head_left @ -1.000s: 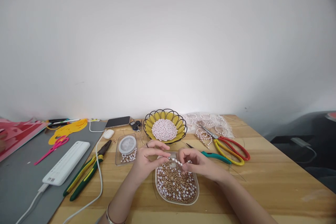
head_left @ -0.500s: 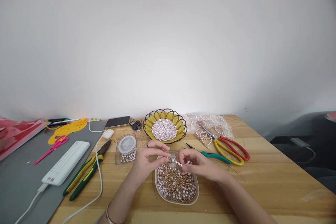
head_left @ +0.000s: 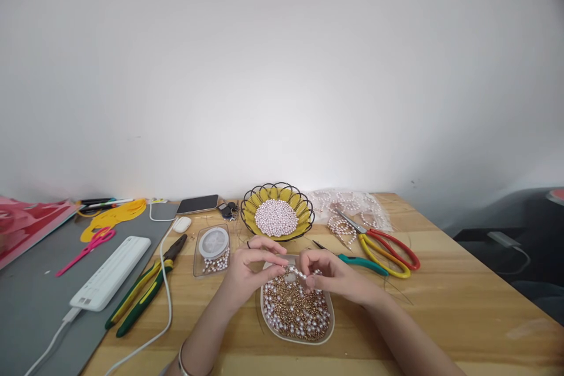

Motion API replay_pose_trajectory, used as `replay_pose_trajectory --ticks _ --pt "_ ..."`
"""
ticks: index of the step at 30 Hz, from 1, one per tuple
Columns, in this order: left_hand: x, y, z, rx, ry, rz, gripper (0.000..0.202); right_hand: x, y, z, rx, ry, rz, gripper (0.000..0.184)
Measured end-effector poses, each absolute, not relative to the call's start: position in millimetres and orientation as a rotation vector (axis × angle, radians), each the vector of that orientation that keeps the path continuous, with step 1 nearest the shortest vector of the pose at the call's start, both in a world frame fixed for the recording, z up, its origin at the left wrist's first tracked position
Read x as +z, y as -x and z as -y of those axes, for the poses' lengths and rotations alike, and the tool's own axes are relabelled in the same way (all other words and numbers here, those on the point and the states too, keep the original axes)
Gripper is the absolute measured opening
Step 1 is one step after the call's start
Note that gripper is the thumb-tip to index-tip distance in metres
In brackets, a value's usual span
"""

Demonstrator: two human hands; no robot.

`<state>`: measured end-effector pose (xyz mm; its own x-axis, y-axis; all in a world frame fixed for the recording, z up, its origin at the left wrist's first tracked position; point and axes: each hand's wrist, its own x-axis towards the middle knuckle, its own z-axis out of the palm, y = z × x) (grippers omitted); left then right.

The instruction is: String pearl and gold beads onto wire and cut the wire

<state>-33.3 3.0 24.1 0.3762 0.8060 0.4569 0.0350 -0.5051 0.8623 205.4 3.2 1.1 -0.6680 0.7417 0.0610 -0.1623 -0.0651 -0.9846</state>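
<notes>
A short string of pearl beads [head_left: 296,272] stretches between my two hands, over the back part of a white tray [head_left: 331,329] full of gold and pearl beads. My left hand [head_left: 255,267] pinches the string's left end between thumb and forefinger. At its right end, my right hand [head_left: 324,272] closes thumb and fingers on the beads, the fingers curled. The thread itself is too fine to make out. Just beyond the hands stands a yellow basket with a black wire rim [head_left: 247,202], holding pinkish pearl beads [head_left: 276,218].
Right: red-and-yellow-handled scissors [head_left: 388,252], teal-handled pliers [head_left: 363,264], bead strands on a plastic bag [head_left: 370,208]. Left: a clear box with a spool [head_left: 214,244], green-yellow pliers [head_left: 145,288], a white power bank [head_left: 110,273], a cable [head_left: 168,299], pink scissors [head_left: 88,249], a phone [head_left: 198,204].
Both hands stay almost in place over the tray. The bead string between them has shifted very slightly; both hands keep their pinch on it.
</notes>
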Motion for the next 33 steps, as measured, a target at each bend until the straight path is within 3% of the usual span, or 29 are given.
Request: replay_pose_trajectory --ticks 33 --pt "26.4 33.0 -1.2 1.226 -1.842 -0.679 0.009 7.0 -204.8 -1.9 1.752 0.66 1.595 0.031"
